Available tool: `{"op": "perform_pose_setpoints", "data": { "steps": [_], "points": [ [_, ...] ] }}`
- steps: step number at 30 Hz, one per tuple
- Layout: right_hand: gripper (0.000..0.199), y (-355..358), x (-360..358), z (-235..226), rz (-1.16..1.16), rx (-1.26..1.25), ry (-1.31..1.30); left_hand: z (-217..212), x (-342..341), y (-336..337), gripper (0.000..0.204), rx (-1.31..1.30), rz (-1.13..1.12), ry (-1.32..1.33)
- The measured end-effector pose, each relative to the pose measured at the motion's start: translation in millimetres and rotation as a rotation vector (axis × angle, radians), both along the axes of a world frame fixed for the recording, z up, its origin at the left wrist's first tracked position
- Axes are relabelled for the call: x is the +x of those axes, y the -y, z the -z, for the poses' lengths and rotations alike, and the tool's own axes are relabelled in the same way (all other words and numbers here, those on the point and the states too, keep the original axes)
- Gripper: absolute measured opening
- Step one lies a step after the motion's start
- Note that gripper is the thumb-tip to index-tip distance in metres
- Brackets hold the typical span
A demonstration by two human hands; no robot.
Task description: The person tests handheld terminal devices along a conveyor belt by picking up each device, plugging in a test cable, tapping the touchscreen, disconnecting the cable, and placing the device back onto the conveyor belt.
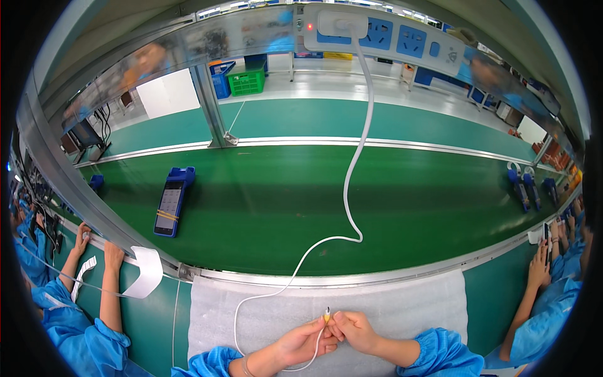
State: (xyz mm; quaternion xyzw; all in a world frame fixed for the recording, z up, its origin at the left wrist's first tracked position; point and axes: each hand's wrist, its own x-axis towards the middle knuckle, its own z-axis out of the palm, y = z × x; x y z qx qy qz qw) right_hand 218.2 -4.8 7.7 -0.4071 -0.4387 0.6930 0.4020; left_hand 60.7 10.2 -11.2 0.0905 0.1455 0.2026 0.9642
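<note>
My left hand [300, 344] and my right hand [355, 330] meet over a white foam mat [402, 301] at the near edge of the bench. Both pinch the end of a thin white cable [264, 295], whose small yellow-tipped plug [327, 312] sticks up between my fingertips. The cable loops left over the mat. It joins a thicker white lead [352, 176] that crosses the green conveyor belt [264, 207] up to a white adapter [341, 24] plugged into an overhead power strip [402, 39].
A blue handheld terminal [171, 201] with a yellow band lies on the belt at left. More blue devices [522, 186] lie at the far right. Workers in blue sleeves sit on my left [107, 276] and right [540, 276]. Green and blue crates [246, 80] stand beyond the belt.
</note>
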Motion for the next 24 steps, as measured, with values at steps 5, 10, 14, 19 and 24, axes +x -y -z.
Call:
{"op": "perform_pose_setpoints", "data": {
  "steps": [5, 10, 14, 19, 24],
  "points": [
    [0.045, -0.7, 0.5, 1.7, -0.008, 0.007, 0.002, -0.4, 0.5, 0.0, 0.041, 0.000, -0.006, -0.012],
    [0.046, -0.7, 0.4, 0.3, -0.021, 0.000, 0.010, -1.0, -0.1, -0.3, 0.041, 0.003, -0.006, 0.036],
    [0.046, -1.4, 0.1, 1.2, -0.025, 0.023, -0.013, -0.2, -0.7, 0.1, 0.041, -0.004, -0.010, 0.032],
    [0.046, -2.1, -0.4, -2.1, -0.026, 0.012, 0.014, -1.0, -0.6, -0.4, 0.041, -0.003, -0.010, 0.013],
    [0.046, -0.7, 1.8, 2.9, -0.030, 0.011, 0.009, -1.5, 0.1, 0.3, 0.040, -0.002, -0.009, 0.009]
  ]
}}
